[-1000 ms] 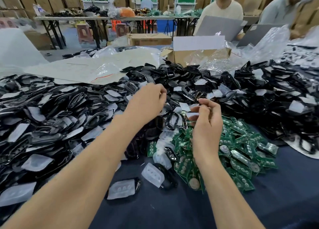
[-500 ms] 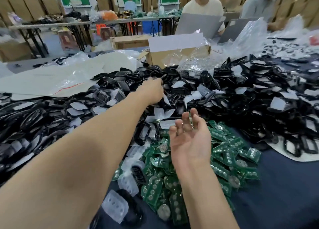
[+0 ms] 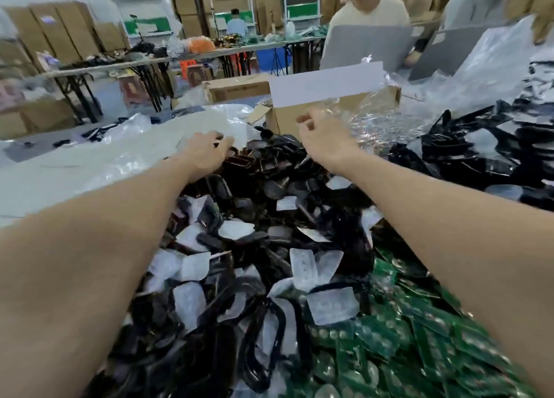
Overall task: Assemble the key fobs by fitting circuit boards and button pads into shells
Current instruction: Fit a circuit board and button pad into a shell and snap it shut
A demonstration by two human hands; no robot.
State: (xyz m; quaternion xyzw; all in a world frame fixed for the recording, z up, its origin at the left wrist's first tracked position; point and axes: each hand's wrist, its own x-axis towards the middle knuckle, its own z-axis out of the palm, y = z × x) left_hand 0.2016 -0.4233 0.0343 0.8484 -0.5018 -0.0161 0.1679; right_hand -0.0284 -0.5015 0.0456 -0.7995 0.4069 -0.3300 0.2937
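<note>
Both bare forearms are stretched forward over a heap of black shells [image 3: 269,169] mixed with translucent button pads [image 3: 304,267]. Green circuit boards [image 3: 419,337] are piled at 5 o'clock. The left hand [image 3: 204,153] is seen at 11 o'clock, fingers bent down onto the shells; no grip can be confirmed. The right hand [image 3: 325,141] is held up at 1 o'clock, fingers loosely curled, before a cardboard box [image 3: 284,121] and crinkled clear plastic [image 3: 377,121].

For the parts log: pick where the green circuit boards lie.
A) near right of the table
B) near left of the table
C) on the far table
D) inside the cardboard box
A: the green boards are heaped at the near right, bordering the black shells that fill the middle.
</note>
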